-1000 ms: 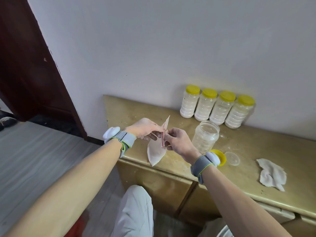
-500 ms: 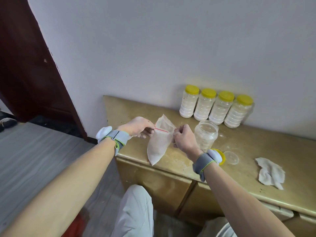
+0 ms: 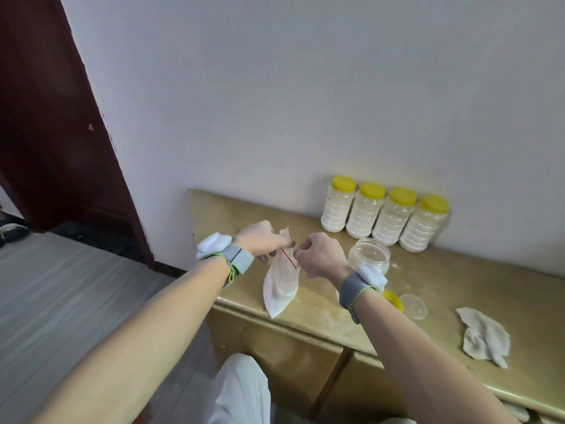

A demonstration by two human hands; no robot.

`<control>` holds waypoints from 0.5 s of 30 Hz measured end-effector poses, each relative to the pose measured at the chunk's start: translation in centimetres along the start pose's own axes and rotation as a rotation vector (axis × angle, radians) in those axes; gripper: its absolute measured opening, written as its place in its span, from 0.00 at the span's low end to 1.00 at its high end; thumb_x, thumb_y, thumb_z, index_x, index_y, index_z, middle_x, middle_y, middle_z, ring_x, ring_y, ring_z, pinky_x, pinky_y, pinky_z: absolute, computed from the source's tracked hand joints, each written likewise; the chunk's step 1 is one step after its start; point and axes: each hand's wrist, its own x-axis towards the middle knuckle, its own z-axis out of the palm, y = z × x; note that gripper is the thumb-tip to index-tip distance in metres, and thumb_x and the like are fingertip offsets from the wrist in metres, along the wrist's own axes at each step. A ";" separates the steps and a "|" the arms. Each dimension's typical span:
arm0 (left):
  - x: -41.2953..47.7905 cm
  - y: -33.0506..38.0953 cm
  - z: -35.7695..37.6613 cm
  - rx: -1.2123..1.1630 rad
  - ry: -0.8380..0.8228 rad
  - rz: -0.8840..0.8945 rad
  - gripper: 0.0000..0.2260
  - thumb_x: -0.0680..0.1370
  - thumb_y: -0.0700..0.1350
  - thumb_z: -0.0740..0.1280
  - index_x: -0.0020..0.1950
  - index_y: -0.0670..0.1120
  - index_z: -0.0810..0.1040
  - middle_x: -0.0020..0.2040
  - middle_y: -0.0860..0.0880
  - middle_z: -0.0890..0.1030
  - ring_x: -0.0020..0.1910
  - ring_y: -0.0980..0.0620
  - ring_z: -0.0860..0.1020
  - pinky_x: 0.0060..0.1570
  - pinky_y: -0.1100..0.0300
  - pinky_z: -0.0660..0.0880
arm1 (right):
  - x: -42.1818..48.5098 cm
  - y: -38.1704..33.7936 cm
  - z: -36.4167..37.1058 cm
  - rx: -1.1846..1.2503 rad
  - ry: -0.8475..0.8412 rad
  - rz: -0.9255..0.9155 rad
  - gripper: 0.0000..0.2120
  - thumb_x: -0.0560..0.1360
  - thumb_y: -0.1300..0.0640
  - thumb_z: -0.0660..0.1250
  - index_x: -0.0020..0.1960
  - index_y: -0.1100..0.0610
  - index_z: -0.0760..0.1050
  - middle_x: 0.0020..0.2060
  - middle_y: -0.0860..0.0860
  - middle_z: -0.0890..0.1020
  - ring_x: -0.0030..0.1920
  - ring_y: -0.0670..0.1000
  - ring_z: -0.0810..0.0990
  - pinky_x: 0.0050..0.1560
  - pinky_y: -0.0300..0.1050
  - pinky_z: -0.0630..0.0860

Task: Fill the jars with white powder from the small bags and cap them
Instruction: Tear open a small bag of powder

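The small bag (image 3: 281,286) of white powder is hanging in the middle of the frame. The left hand (image 3: 260,237) and the right hand (image 3: 321,257) are pinching its top sides, likely pulling it open. The open jar (image 3: 368,255) is standing just right of them, ready for pouring.

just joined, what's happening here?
A person's left hand and right hand pinch the top of a small bag holding white powder, above the cabinet. An open jar stands beside the right hand; a yellow lid lies nearby. Four filled, capped jars line the wall.
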 end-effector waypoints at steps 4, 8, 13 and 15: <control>0.1 1.4 -0.8 0.245 -0.042 -0.010 0.09 0.74 0.44 0.68 0.49 0.40 0.82 0.40 0.49 0.87 0.31 0.50 0.83 0.31 0.65 0.76 | 0.3 0.4 -0.5 -0.049 0.067 -0.035 0.03 0.71 0.53 0.66 0.41 0.51 0.77 0.40 0.52 0.85 0.40 0.56 0.85 0.47 0.52 0.84; 0.2 2.7 -2.9 0.180 -0.164 -0.074 0.06 0.77 0.40 0.64 0.45 0.41 0.80 0.37 0.48 0.83 0.23 0.54 0.76 0.23 0.69 0.67 | 0.4 0.5 -1.5 -0.085 0.122 -0.046 0.04 0.72 0.54 0.66 0.41 0.53 0.78 0.37 0.50 0.85 0.39 0.54 0.85 0.46 0.50 0.83; 0.5 1.5 -3.8 0.089 -0.116 -0.068 0.04 0.74 0.38 0.65 0.45 0.41 0.80 0.38 0.48 0.83 0.24 0.52 0.71 0.24 0.67 0.66 | 0.1 -0.1 -2.6 -0.062 0.143 -0.034 0.06 0.69 0.59 0.64 0.40 0.55 0.79 0.31 0.50 0.85 0.29 0.51 0.84 0.39 0.44 0.83; 0.6 0.6 -3.3 0.071 -0.125 -0.065 0.04 0.74 0.38 0.65 0.45 0.42 0.79 0.38 0.47 0.83 0.24 0.52 0.70 0.24 0.67 0.66 | -0.1 0.1 -2.5 -0.082 0.092 -0.011 0.07 0.67 0.62 0.63 0.37 0.57 0.81 0.29 0.51 0.85 0.30 0.53 0.85 0.40 0.49 0.85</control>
